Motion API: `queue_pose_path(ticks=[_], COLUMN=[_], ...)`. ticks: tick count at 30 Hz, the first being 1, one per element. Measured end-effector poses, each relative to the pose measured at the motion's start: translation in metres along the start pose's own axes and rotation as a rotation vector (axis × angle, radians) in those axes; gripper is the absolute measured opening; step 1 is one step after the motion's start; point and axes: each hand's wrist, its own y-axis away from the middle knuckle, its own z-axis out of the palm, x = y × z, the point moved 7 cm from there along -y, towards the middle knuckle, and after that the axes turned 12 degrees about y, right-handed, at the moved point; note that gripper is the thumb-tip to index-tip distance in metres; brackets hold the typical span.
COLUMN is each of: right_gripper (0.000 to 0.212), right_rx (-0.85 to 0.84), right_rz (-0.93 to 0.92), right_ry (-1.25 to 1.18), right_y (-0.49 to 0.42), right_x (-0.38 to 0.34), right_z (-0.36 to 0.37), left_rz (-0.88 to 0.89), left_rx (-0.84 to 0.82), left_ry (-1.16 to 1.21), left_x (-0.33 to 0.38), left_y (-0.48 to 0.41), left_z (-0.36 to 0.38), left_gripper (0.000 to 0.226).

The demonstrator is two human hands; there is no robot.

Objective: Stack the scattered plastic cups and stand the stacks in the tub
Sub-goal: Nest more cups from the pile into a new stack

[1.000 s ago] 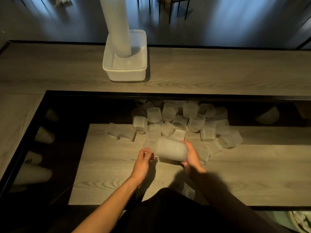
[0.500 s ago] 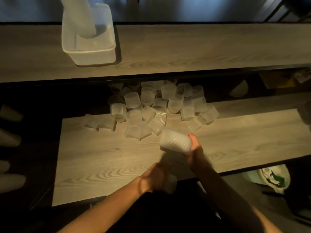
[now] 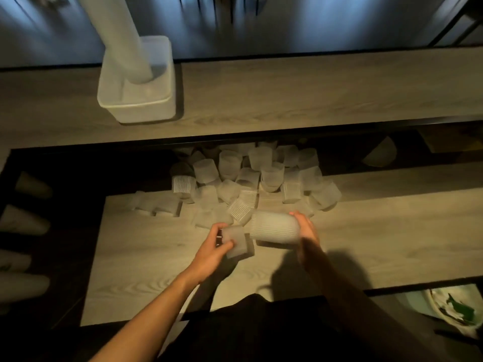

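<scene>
Item: frosted plastic cup [image 3: 236, 241], gripped round its wall by left hand [image 3: 213, 245], beside the short stack [image 3: 274, 228] that the right hand [image 3: 307, 231] clasps sideways by one end. Probably light, thin-walled, slick, crushable: hold mid-wall, gently. Loose cups [image 3: 248, 178] lie just beyond both hands, the tub [image 3: 146, 111] farther off.

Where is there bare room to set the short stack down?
Bare: the counter right of the tub; the board right of the right hand, which grips the short stack; its near-left corner, left of the left hand holding a cup; the tub floor in front of the tall stack. Crowded: the cup pile at the board's far edge.
</scene>
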Motion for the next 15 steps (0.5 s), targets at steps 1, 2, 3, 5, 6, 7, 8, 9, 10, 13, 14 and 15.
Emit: queue_pose_path(ticks=[1, 2, 3, 5, 6, 7, 8, 9, 10, 13, 14, 15], right_gripper=[0.035, 0.040, 0.040, 0.028, 0.026, 0.026, 0.025, 0.026, 0.028, 0.030, 0.027, 0.024], right_rx=[-0.006, -0.023, -0.040, -0.051, -0.056, -0.061, -0.066, -0.066, -0.070, -0.057, -0.053, -0.051], right_rz=[-0.030, -0.054, -0.059, -0.032, -0.024, -0.021, -0.019, -0.019, -0.030, -0.071, -0.084, -0.091], right_ry=[0.054, 0.095, 0.119, 0.131, 0.157, 0.199, 0.233, 0.249, 0.258, 0.235, 0.232, 0.238], right_y=[-0.003, -0.005, -0.008, -0.013, -0.017, -0.020, -0.022, -0.023, -0.023, -0.024, -0.023, -0.023], right_x=[-0.005, -0.009, -0.011, -0.009, -0.008, -0.006, -0.004, -0.002, -0.001, -0.002, -0.002, -0.001], right_z=[0.001, 0.002, 0.004, 0.007, 0.008, 0.009, 0.010, 0.009, 0.007, -0.003, -0.005, -0.007], left_rz=[0.001, 0.005, 0.006, 0.006, 0.004, -0.002, -0.008, -0.013, -0.021, -0.057, -0.059, -0.065], left_rx=[0.032, 0.049, 0.059, 0.061, 0.075, 0.096, 0.120, 0.145, 0.165, 0.173, 0.175, 0.180], left_ry=[0.048, 0.081, 0.100, 0.129, 0.151, 0.186, 0.227, 0.267, 0.288, 0.257, 0.248, 0.244], left_x=[0.004, 0.006, 0.009, 0.014, 0.016, 0.016, 0.016, 0.015, 0.014, 0.013, 0.014, 0.015], left_y=[0.000, 0.000, 0.001, 0.002, 0.000, -0.002, -0.003, -0.003, -0.004, -0.003, -0.003, -0.003], left_z=[-0.001, 0.000, 0.003, 0.014, 0.018, 0.023, 0.027, 0.030, 0.034, 0.057, 0.067, 0.078], left_gripper=[0.030, 0.030, 0.030, 0.033, 0.033, 0.033, 0.032, 0.034, 0.039, 0.052, 0.053, 0.053])
